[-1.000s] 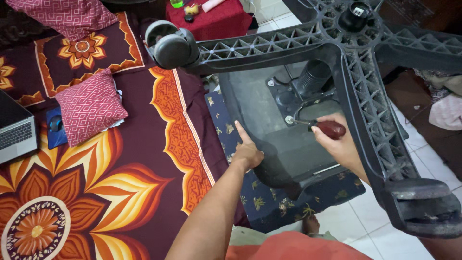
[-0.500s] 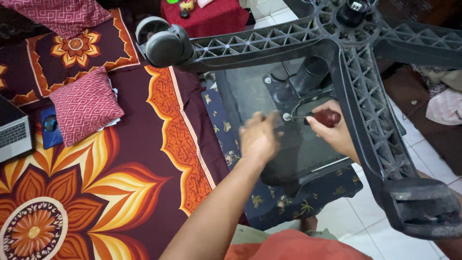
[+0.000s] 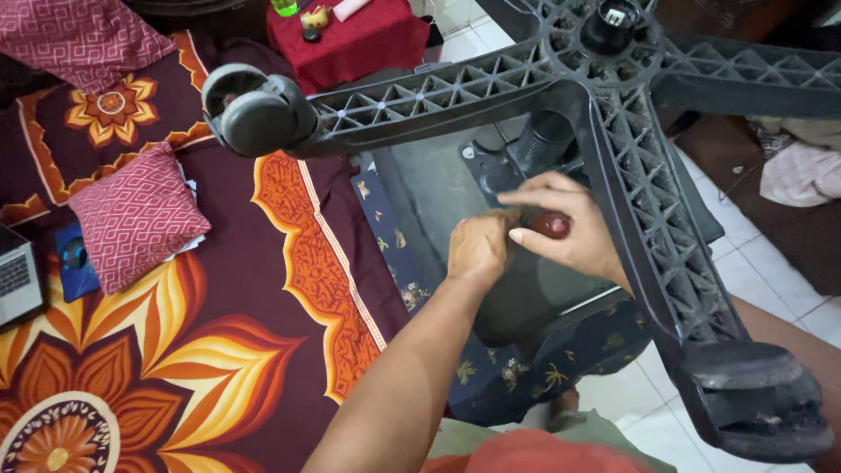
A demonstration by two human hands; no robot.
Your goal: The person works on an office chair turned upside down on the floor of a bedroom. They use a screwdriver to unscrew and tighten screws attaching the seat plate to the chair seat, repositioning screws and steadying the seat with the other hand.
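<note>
Dark red screwdriver handle [image 3: 550, 225] was gripped in the closed right hand [image 3: 568, 229], over the underside of the upturned office chair seat [image 3: 438, 188]. Left hand [image 3: 477, 248] was curled shut against it, touching; its contents couldn't be told. Caster [image 3: 258, 114] was seen at upper left.

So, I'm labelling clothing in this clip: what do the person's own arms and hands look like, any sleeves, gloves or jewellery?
Both are bare. The left hand and its forearm show no sleeve, glove, watch or ring. The right hand is also ungloved, with short plain nails and no ring visible; its wrist is partly hidden behind the chair base. Orange-red cloth shows at the bottom edge.
</note>
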